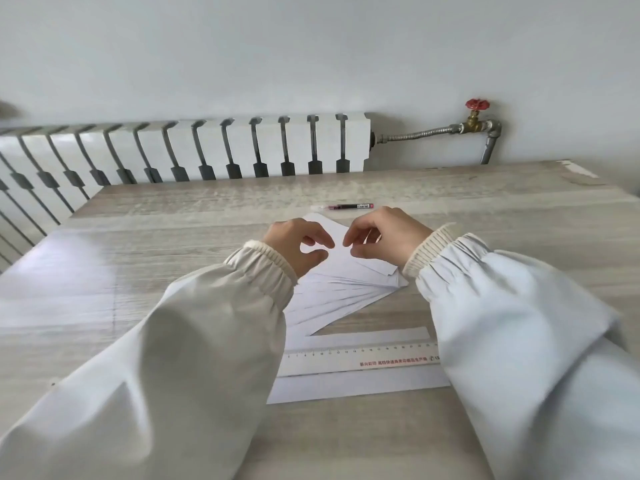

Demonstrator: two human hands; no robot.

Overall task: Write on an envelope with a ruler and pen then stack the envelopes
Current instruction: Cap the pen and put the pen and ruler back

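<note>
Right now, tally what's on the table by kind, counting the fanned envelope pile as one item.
Pen: 1
Ruler: 1
Single envelope under the ruler: 1
Fanned envelope pile: 1
Total: 4

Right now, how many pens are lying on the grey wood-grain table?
1. A slim dark pen with a red end lies on the table, just beyond the fanned white paper envelopes. The pale sleeves could hide another.
</note>
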